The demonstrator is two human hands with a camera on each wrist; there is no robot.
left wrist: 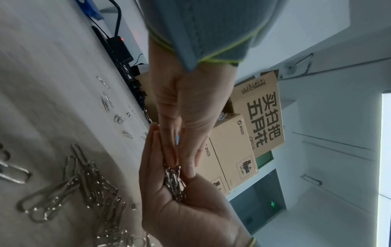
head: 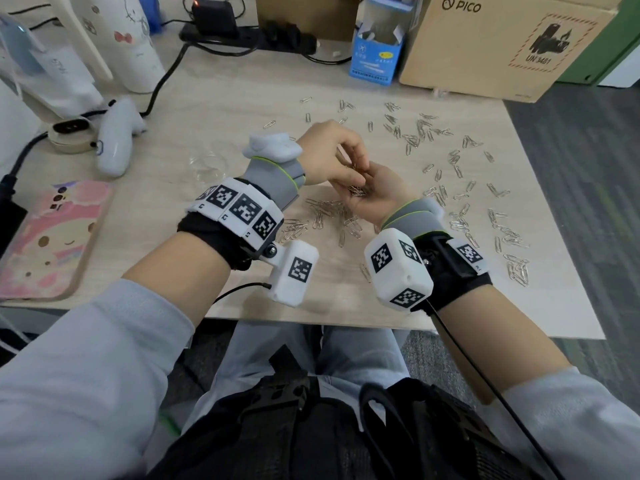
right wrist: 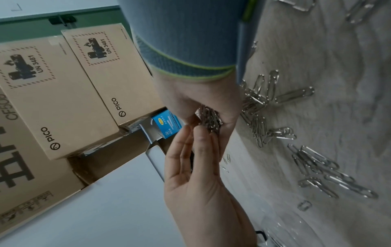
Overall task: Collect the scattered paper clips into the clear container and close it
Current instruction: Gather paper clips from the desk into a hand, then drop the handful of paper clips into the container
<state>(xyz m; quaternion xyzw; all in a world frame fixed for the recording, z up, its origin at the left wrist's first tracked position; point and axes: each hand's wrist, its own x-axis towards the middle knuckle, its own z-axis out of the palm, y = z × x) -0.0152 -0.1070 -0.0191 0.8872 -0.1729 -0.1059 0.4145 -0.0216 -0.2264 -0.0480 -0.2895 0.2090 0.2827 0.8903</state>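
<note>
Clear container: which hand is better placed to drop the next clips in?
Left, probably. The left hand is nearer the clear container and pinches paper clips out of the right hand, which cups the bunch palm-up, farther off, with the left hand between.

Shiny silver metal paper clips (head: pixel 420 133) on a pale, matt wood table (head: pixel 242 98). Clear, glossy plastic container (head: pixel 210 163). Brown, dull cardboard box (head: pixel 485 53).
</note>
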